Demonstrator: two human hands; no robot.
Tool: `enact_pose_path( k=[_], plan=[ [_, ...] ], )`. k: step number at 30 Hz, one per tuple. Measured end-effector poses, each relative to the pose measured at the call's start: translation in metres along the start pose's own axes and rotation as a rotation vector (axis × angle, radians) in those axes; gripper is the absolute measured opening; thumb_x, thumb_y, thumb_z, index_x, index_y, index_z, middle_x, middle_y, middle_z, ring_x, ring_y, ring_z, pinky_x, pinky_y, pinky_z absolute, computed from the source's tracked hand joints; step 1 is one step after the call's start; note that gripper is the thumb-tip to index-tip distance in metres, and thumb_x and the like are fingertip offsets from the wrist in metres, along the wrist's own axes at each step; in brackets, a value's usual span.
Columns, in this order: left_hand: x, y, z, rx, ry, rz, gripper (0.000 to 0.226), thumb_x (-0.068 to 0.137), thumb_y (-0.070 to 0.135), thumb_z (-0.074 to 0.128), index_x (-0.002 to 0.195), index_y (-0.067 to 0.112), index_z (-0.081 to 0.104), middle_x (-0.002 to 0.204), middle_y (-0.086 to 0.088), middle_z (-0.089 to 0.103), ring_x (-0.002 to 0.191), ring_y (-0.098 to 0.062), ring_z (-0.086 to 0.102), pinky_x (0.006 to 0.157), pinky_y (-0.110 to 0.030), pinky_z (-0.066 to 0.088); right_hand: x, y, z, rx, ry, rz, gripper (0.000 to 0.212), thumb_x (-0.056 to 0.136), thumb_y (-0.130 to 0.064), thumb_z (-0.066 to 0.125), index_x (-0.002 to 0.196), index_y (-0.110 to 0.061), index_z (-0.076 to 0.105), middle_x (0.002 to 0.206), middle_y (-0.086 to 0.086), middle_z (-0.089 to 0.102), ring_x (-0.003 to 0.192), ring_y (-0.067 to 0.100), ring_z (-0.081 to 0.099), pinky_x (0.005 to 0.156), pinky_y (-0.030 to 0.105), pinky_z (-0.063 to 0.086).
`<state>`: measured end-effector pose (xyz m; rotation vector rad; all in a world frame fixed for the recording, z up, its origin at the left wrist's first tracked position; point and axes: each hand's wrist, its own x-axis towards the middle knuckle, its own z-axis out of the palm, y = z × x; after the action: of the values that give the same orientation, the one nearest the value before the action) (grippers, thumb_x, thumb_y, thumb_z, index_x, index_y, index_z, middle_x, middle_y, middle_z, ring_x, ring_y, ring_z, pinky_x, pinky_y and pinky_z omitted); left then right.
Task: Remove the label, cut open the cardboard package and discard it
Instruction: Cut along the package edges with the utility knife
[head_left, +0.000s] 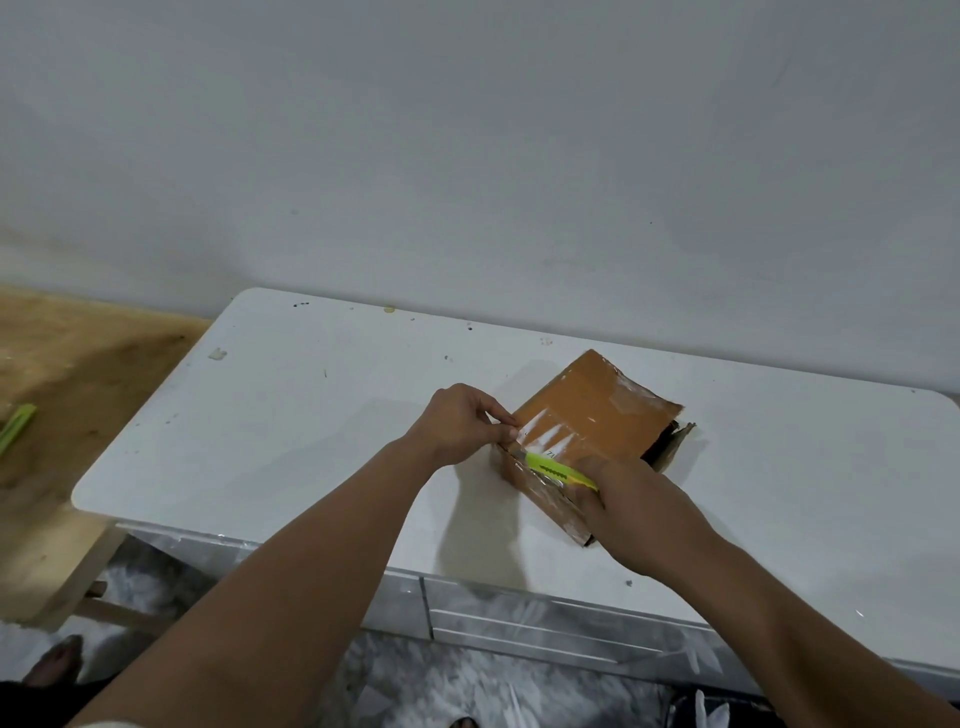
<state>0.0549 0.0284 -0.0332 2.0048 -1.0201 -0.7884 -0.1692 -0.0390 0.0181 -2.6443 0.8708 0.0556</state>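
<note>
— Fingers (501, 423) of the left hand (457, 423) pinch the box's (587, 415) near-left corner; the right hand (631, 501) grips a green cutter (558, 469).

— Where's the box?

— On the table (311, 415), long axis running away rightward. The cutter lies along its near edge, tip toward the left hand.

— Blade?

— Too small to see. No label visible.

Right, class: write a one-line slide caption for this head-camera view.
Right hand draws a yellow-green utility knife along a taped cardboard package while the left hand pinches its corner.
</note>
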Motion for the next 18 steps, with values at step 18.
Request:
enact_pose_path(
  k=[18],
  plan=[
    [0.004,-0.004,-0.001,0.016,-0.018,0.018,0.013,0.078,0.027,0.085,0.09,0.023,0.083,0.051,0.014,0.059,0.051,0.007,0.051,0.048,-0.006,0.032,-0.015,-0.002,-0.014,-0.03,0.011,0.034,0.024,0.097,-0.033,0.043,0.115,-0.031,0.059,0.08,-0.008,0.053,0.072,0.02,0.059,0.059,0.03,0.045]
  ],
)
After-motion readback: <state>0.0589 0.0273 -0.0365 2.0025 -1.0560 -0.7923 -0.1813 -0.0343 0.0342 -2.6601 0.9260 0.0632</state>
